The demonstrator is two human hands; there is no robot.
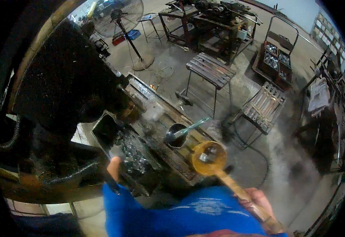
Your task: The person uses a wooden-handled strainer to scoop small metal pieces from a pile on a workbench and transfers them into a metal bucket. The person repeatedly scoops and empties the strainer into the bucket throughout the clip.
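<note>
My right hand [257, 199] grips the long wooden handle of a round orange-brown scoop [208, 158] that carries a small metal piece. The scoop hovers at the right end of a dark, grimy machine bed [156, 130]. Just left of it a dark metal pot [176, 135] holds a ladle with a greenish handle [194, 126]. My left hand [114, 168] rests on a dark part at the machine's near edge, beside a heap of shiny metal parts [135, 156]; I cannot see what its fingers hold. My blue shirt [188, 213] fills the lower middle.
A large black machine body [65, 91] looms at left. Two slatted metal stools [212, 71] [264, 106] stand on the concrete floor beyond. A floor fan [119, 17], a workbench [216, 23], a cart of metal parts [275, 59] and smoke [295, 158] lie farther off.
</note>
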